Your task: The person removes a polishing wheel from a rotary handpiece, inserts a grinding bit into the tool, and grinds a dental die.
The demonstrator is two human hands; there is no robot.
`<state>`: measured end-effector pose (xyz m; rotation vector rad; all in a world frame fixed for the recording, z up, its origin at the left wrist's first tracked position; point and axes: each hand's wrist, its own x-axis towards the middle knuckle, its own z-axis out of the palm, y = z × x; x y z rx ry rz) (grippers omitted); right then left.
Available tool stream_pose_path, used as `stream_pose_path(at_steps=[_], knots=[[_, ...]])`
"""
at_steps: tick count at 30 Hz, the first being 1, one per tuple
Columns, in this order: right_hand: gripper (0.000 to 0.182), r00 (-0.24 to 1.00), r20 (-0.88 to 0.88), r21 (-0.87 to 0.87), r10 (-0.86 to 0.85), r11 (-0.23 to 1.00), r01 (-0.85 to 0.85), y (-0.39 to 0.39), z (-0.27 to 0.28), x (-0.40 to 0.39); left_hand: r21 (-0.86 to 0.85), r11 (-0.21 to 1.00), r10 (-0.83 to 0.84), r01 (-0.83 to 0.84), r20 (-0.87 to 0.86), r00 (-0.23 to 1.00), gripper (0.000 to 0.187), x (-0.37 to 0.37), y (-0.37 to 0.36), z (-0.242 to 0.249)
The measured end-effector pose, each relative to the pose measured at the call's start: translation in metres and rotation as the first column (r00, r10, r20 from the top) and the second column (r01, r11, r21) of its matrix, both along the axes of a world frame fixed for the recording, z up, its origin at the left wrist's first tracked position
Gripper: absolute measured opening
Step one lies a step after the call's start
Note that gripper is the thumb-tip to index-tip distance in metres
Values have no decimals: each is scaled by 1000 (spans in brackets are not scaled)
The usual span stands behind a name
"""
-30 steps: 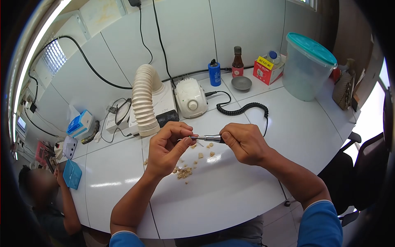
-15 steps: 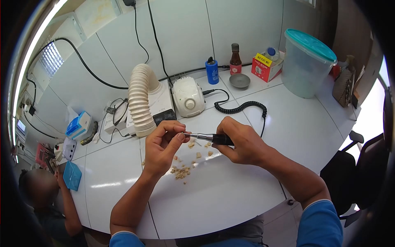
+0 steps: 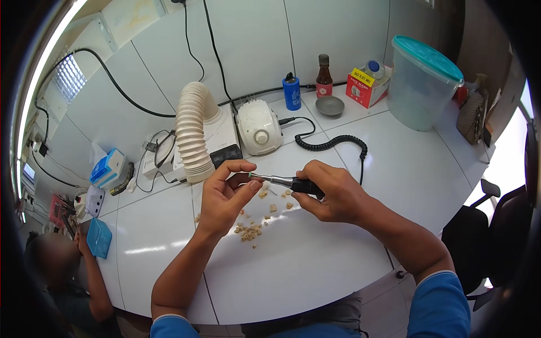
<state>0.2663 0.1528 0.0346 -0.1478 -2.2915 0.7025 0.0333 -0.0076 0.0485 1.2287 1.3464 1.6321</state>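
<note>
A dark-handled rotary handpiece (image 3: 307,187) with a metal nose is in my right hand (image 3: 335,194), the fingers wrapped round its grip. Its nose points left and ends in a small greenish tip (image 3: 252,175). My left hand (image 3: 222,191) is around that tip, thumb and forefinger apart with the tip showing between them. I see nothing held in the left hand, though its inner fingers are partly hidden. Below the hands, several small yellowish tooth-like pieces (image 3: 248,231) lie on the white table (image 3: 293,276), a few of them scattered nearer the handpiece.
Behind the hands stand a ribbed white hose (image 3: 191,135) and a white control unit (image 3: 259,128) with a coiled black cord (image 3: 332,145). Farther right are a blue canister (image 3: 291,93), brown bottle (image 3: 323,76), grey dish (image 3: 329,106), red box (image 3: 365,90) and lidded bucket (image 3: 420,87). Another person (image 3: 67,276) sits left.
My left thumb and forefinger have spread from a pinch round the handpiece tip, so the greenish end now shows. The right hand keeps its grip, shifted slightly. The camera view has moved a little.
</note>
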Motion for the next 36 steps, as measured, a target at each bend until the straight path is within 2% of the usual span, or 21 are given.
stream_pose_path(at_steps=[1,3,8,10,13,17,20,23,25,27,29,30,32,33,35,36], knots=[[30,1000,9,-9,-2,1000,2,-3,-1,3,-56,998,6,-5,21,1000,33,1,-1,0],[30,994,107,-51,-11,999,17,1,6,3,-3,1000,-11,11,-26,1000,36,-3,6,-3],[29,999,49,-17,-11,1000,11,4,5,1,-22,999,-24,24,2,1000,35,1,0,-4],[34,991,133,-32,7,999,-3,4,5,3,-22,999,-27,27,3,1000,35,1,1,-4],[33,988,149,-30,27,999,-23,5,1,1,2,1000,-18,18,-2,1000,34,-1,2,-3],[29,992,127,-96,20,995,-8,3,4,2,3,999,-47,47,16,999,33,-8,2,-8],[32,994,109,-38,-13,999,17,5,4,2,-42,997,-61,61,-9,998,33,-10,2,-10],[32,993,115,-32,-31,999,35,8,1,1,-15,998,-65,64,-55,996,28,-6,3,-7],[32,996,34,47,-81,996,80,11,-3,-2,3,1000,-16,16,-35,999,26,-2,4,-1],[32,995,11,35,-98,995,98,13,-7,-3,-14,1000,-20,19,-37,999,28,-4,1,1],[32,983,-39,17,-178,984,178,17,-10,-4,-100,995,-11,-11,-213,977,24,-11,-2,2],[33,979,-41,-8,-197,980,197,18,-12,-4,-104,994,-8,-15,-216,976,24,-13,-5,2],[33,976,-11,-13,-217,976,217,19,-12,-6,-220,974,-65,-59,-518,853,18,-16,-12,0],[33,970,20,-14,-241,970,241,20,-14,-6,-226,972,-65,-63,-514,855,18,-17,-17,-4],[34,966,69,4,-249,968,250,22,-19,-7,-166,977,-35,-136,-748,663,16,-21,-24,-10],[34,959,115,-3,-261,965,263,22,-22,-8,-158,971,5,-181,-740,672,20,-22,-25,-17]])
